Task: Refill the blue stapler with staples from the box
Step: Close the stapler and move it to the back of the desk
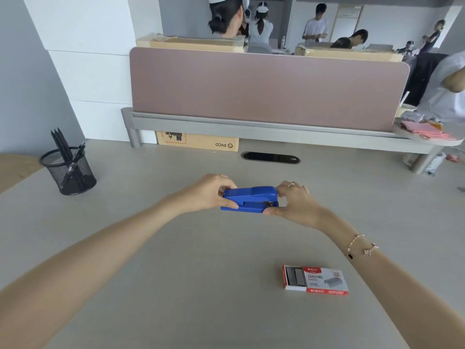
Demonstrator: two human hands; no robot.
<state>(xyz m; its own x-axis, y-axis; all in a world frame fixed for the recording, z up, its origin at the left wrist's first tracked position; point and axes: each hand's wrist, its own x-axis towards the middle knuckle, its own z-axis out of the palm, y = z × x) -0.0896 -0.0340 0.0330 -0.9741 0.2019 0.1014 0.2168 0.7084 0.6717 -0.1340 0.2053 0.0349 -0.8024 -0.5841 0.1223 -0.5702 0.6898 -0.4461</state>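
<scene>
Fingers of both my hands are clamped on the blue stapler (250, 199), one hand per end. Left hand (210, 193) pinches the left end, thumb on the near edge, fingers over the top. Right hand (294, 201) grips the right end the same way, thumb at the base near the metal front. Stapler sits low at mid-desk; can't tell if its base touches the grey desk (176, 285). Top is down, not opened.

Staple box (316, 280) lies flat on the desk nearer to me and to the right, well apart from the stapler, just inside my right forearm. Its tray is slid partly out on the left, grey staple strips (295, 275) showing.

Mesh pen cup (68, 170) with dark pencils stands far left. Oval cable port (271, 157) is behind the stapler. Nothing lies between stapler and box.
</scene>
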